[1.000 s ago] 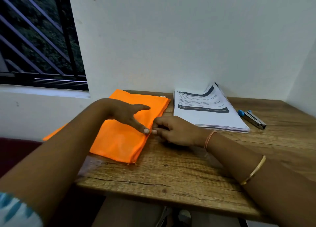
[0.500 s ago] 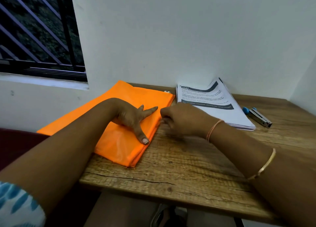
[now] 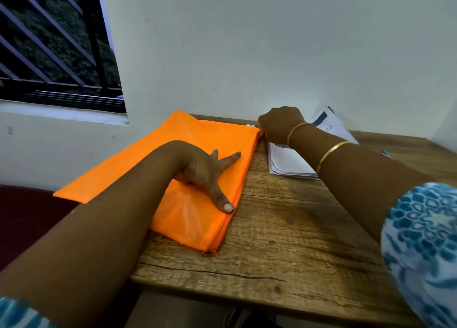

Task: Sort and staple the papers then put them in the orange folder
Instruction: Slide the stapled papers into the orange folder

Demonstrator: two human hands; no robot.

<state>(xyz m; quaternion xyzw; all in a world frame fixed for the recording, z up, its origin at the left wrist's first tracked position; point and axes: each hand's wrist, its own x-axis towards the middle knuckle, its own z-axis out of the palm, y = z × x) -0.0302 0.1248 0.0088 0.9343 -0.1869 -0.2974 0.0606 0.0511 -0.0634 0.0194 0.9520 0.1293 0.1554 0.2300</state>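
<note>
On the table (image 3: 284, 241), left grip (image 3: 207, 174) lies spread on orange folder (image 3: 197, 139), right grip (image 3: 279, 125) pinching its far corner

White printed paper stack (image 3: 289, 160): your right forearm (image 3: 358, 172) hides its right side.
Right hand (image 3: 280, 125): your grip's fingertips are hidden behind the knuckles.
Blue speck (image 3: 385, 152) past that forearm: too small to tell.

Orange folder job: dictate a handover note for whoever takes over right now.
Left hand: open, pressing flat on the orange folder, which lies on the left of the table.
Right hand: curled at the folder's far right corner, apparently pinching its edge.
Papers: stacked on the table right of the folder, under the right forearm.
Done: no papers visibly in the folder.
Left: sort, staple, put them in.
</note>
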